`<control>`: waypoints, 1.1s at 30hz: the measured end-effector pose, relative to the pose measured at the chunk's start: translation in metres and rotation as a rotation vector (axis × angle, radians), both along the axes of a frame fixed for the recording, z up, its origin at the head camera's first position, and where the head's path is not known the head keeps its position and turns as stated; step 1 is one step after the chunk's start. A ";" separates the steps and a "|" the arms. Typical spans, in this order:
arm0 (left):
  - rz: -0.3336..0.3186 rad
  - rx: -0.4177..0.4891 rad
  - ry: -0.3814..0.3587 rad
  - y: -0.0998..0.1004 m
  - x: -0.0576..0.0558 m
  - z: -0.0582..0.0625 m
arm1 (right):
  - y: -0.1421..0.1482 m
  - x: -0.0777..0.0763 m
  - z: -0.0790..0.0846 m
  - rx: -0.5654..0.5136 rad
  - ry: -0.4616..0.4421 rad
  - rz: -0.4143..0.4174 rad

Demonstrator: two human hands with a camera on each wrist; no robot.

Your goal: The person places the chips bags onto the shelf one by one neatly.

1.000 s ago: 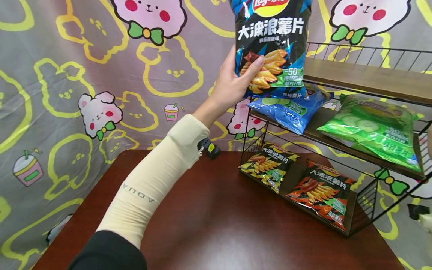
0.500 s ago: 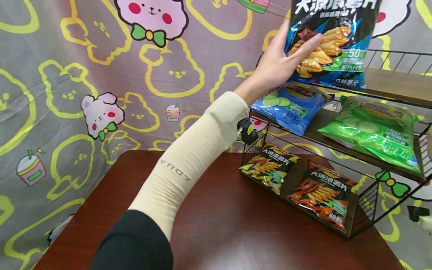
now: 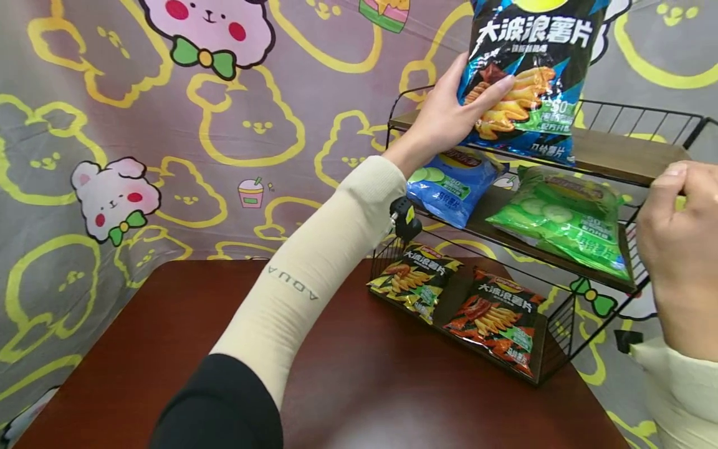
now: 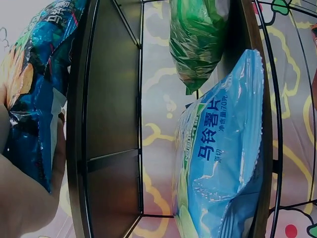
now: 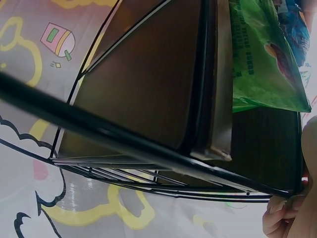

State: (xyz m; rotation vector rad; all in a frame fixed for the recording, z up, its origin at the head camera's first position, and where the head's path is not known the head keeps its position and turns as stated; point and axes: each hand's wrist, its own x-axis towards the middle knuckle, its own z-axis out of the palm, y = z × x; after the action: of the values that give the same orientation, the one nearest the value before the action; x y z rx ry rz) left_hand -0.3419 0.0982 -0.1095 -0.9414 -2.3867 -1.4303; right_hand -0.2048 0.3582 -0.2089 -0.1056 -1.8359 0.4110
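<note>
My left hand [image 3: 443, 118] grips a black and blue bag of potato chips [image 3: 527, 75] by its lower left side, thumb across the front. The bag is upright at the front of the top shelf [image 3: 634, 149] of a wire rack, and its top edge is cut off. In the left wrist view, the chip bag [image 4: 39, 94] is beside the shelf board's front edge. My right hand [image 3: 684, 243], at the right edge, has its fingers curled round the rack's upper right front corner. In the right wrist view, my right fingers [image 5: 278, 213] wrap the rail end.
On the middle shelf lie a blue chip bag [image 3: 451, 187] and a green one [image 3: 561, 215]. Below are a yellow-black bag [image 3: 415, 280] and a red-black bag [image 3: 496, 315]. The rack stands on a dark red table [image 3: 348, 386] before a patterned cloth [image 3: 224, 156].
My left hand has carried the black and blue bag rightward to the top shelf. My right hand has come fully into view at the rack's corner. The head view has turned right.
</note>
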 end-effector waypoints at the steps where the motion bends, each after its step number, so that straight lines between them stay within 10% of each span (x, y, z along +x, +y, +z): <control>1: -0.002 -0.001 0.000 0.000 -0.001 0.000 | -0.001 0.002 0.001 -0.006 -0.023 -0.009; 14: -0.050 -0.008 -0.005 0.023 -0.003 0.004 | 0.000 0.022 0.007 -0.010 -0.057 -0.089; 23: 0.050 -0.116 0.016 -0.002 -0.009 0.010 | -0.010 0.002 0.006 0.188 0.033 -0.223; 33: 0.173 -0.249 0.302 -0.027 -0.007 0.009 | -0.028 -0.017 -0.003 0.213 0.101 -0.195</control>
State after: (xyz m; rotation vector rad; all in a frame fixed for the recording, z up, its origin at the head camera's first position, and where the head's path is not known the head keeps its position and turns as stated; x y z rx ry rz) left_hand -0.3489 0.0709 -0.1001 -0.9034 -2.3800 -0.8747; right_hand -0.2221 0.3304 -0.2121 -0.1136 -1.7397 0.0815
